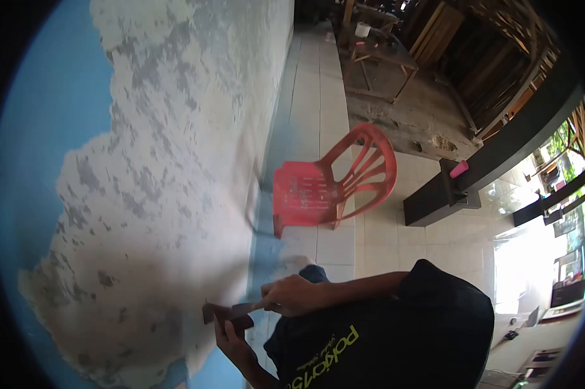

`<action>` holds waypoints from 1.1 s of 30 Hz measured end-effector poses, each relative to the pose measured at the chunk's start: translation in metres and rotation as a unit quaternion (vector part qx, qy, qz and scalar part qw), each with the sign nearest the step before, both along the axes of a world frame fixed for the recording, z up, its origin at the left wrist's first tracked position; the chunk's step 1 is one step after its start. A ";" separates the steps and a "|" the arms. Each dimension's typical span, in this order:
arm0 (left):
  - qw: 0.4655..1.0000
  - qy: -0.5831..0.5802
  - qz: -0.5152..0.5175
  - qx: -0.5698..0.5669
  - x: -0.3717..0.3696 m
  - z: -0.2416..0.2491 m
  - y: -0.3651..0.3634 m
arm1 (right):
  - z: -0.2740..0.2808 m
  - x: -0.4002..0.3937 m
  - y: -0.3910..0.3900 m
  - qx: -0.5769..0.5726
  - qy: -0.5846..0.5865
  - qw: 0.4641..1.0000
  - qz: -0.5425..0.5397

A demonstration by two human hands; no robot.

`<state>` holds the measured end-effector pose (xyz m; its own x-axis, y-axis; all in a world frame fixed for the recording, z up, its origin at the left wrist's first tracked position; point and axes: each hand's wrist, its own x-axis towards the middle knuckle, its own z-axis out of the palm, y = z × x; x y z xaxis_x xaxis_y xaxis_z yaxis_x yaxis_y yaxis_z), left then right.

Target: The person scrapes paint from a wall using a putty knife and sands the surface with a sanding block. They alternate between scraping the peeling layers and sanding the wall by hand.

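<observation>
My right hand (291,295) is closed around the handle of a flat-bladed scraper (242,309), its blade pointing left. Just below and to its left, my left hand (231,345) grips a dark brown tool (222,314); its exact shape is unclear. The scraper blade meets or overlaps this brown tool. Both are close in front of a wall (156,162) with a large rough whitish-grey patch and blue paint around it. Whether either tool touches the wall cannot be made out.
A red plastic chair (305,193) stands on the tiled floor near the wall. Right of it is a dark pillar (429,200) with a pink cup (459,169) on its ledge. A table (386,53) with a white container (362,30) stands farther back.
</observation>
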<state>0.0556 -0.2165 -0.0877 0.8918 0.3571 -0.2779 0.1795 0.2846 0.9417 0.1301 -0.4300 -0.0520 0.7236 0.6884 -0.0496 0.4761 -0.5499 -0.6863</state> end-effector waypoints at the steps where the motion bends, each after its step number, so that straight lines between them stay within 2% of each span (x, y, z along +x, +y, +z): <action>1: 1.000 0.000 0.003 -0.005 0.000 -0.002 0.001 | -0.003 0.000 -0.002 0.018 0.006 1.000 -0.003; 11: 1.000 0.026 -0.003 -0.003 0.002 -0.010 -0.006 | -0.005 0.004 -0.015 0.029 0.053 0.998 0.027; 14: 1.000 0.004 0.000 -0.003 0.002 -0.014 -0.006 | -0.009 0.008 -0.012 -0.037 0.080 0.996 -0.008; 17: 1.000 0.006 -0.001 -0.023 0.002 -0.007 -0.007 | 0.009 0.010 -0.015 -0.005 0.078 0.997 0.028; 20: 1.000 0.003 -0.006 -0.014 0.001 -0.008 -0.006 | 0.003 0.010 -0.010 -0.039 0.063 0.997 0.026; 23: 1.000 0.009 0.002 -0.013 0.001 -0.004 -0.007 | 0.000 0.012 -0.013 -0.002 0.043 0.997 0.063; 27: 1.000 0.013 -0.010 0.002 0.001 -0.007 -0.003 | -0.002 0.009 -0.011 -0.024 0.047 0.998 0.030; 30: 0.999 -0.016 0.027 -0.008 0.001 -0.002 -0.011 | 0.009 0.010 -0.011 -0.025 0.054 0.998 0.030; 33: 1.000 -0.013 0.005 -0.008 0.002 0.008 -0.014 | 0.006 0.005 -0.011 -0.029 0.036 0.999 0.027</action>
<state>0.0575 -0.2305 -0.0795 0.8955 0.3608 -0.2604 0.1521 0.3017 0.9412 0.1347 -0.4414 -0.0463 0.6789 0.7206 -0.1407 0.4568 -0.5646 -0.6875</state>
